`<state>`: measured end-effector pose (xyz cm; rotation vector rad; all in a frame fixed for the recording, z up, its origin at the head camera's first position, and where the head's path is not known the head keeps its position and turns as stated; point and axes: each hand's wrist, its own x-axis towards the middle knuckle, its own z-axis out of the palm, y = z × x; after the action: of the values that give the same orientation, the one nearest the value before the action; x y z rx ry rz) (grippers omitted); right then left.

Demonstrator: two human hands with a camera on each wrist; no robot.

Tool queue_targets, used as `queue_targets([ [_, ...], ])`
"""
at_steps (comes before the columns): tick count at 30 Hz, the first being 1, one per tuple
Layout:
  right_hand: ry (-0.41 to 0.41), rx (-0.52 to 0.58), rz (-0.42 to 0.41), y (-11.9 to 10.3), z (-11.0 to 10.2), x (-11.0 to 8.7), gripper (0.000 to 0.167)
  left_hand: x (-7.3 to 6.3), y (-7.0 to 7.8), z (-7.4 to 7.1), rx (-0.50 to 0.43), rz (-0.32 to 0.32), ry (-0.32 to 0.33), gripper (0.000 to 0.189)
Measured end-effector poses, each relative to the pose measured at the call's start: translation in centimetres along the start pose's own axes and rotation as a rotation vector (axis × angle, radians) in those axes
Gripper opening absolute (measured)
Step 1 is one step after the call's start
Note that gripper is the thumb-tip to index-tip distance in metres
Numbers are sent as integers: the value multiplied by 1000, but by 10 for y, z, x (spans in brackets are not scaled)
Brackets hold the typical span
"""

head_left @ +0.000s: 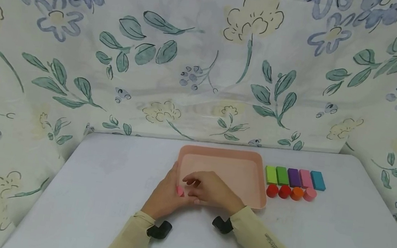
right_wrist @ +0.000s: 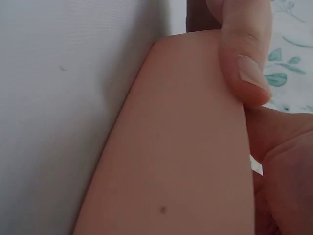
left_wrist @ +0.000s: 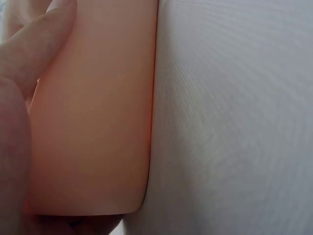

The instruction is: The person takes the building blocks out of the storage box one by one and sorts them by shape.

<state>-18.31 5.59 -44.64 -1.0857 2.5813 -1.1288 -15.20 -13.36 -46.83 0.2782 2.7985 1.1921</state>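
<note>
A shallow peach-pink tray lies on the white table. My left hand holds its near left corner, fingers along the left side and thumb across the front wall, as the left wrist view also shows with the thumb at the tray's wall. My right hand is over the tray's near left part, fingers loosely bent, with nothing visible between them. Between the hands, inside the corner, sits a small pink piece, partly hidden. In the right wrist view the left thumb overlaps the tray's front wall.
Right of the tray stands a row of rectangular blocks: yellow-green, green, purple, pink and blue. Before them are round pieces in red, orange and pink. Flowered cloth hangs behind.
</note>
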Motion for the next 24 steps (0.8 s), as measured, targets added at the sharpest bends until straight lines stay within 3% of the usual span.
queue_targets([
  [6, -65, 34, -58, 4, 3, 5, 27, -1, 1, -1, -3, 12, 4, 131],
  [15, -170, 169, 15, 5, 3, 13, 31, -1, 0, -1, -16, 37, 19, 134],
  [24, -192, 255, 66, 8, 7, 19, 26, -1, 0, -2, -32, 32, 0, 137],
])
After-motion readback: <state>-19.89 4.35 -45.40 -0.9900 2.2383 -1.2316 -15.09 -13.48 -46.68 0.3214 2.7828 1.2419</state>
